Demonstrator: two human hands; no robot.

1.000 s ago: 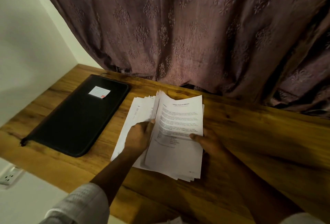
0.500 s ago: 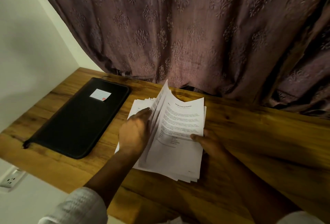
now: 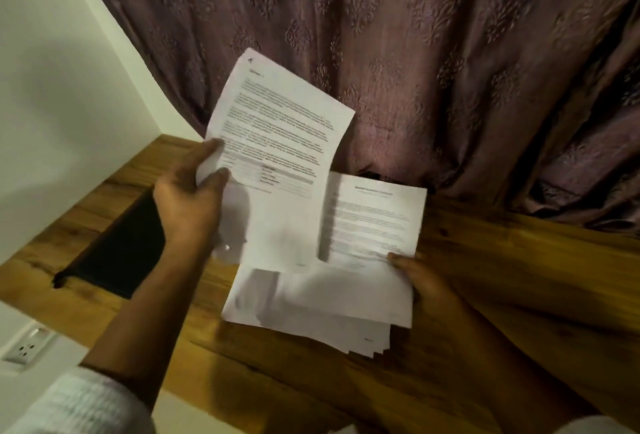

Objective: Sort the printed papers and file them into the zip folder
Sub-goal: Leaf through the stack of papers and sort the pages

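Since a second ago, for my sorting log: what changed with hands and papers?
The left hand has lifted the top sheet off the stack, up and leftward, pinching its left edge. The right hand still holds the stack's right edge; the zip folder stays on the table.

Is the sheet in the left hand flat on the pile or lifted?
Lifted: the left hand pinches the sheet by its edge, raised above the pile.

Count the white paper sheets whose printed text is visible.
2: one lifted white sheet in the left hand; one top sheet on the white paper stack, under the right hand. Sheets beneath may be hidden.
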